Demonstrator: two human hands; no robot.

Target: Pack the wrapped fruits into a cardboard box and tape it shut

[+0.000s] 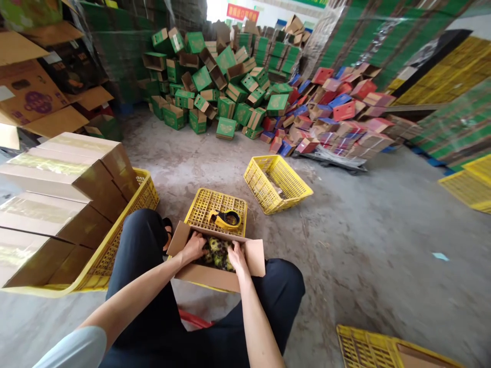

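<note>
An opened cardboard box (pixel 207 276) with flaps spread stands on a yellow crate between my knees. Inside lie lumpy, mottled green, yellow and dark pieces of produce (pixel 218 250); their exact kind is unclear. My left hand (pixel 194 247) reaches in at the left end, its fingers curled down on the produce and their tips hidden. At the right end, my right hand (pixel 237 255) is bent over more of the produce, fingertips also partly hidden. Just beyond the box, a yellow-and-black tape dispenser (pixel 226 219) rests on an upturned yellow crate (pixel 203 204).
On my left, closed cardboard boxes (pixel 57 204) are stacked in a yellow crate (pixel 146 191). Another yellow crate (pixel 276 184) stands ahead on the concrete floor, and one more (pixel 368 347) sits at lower right. Piles of green boxes (pixel 226 128) and red-and-blue boxes (pixel 341 112) fill the back.
</note>
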